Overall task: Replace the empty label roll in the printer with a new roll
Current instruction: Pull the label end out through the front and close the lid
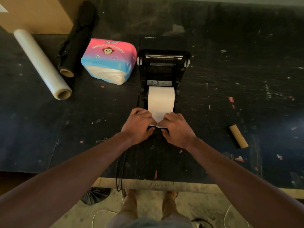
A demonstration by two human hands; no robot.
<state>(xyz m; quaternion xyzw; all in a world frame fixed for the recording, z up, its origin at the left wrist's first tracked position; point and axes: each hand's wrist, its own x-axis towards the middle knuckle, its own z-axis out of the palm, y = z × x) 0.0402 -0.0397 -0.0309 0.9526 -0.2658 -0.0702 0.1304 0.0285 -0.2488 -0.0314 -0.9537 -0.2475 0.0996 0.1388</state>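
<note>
New roll point(161, 97) sits in the open printer point(163, 69) — feeding step. Both hands, left point(139, 125) and right point(176, 127), pinch its loose end at 6 o'clock, seemingly flattening it. Next: align, close lid.

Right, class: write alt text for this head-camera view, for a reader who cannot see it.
Both hands, left hand and right hand, pull the paper end of a new white label roll seated in the open Xprinter label printer. An empty cardboard core lies on the black table.

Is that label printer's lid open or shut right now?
Open. The printer has its lid swung back away from the person, baring the print head bar and the white label roll seated inside.
</note>
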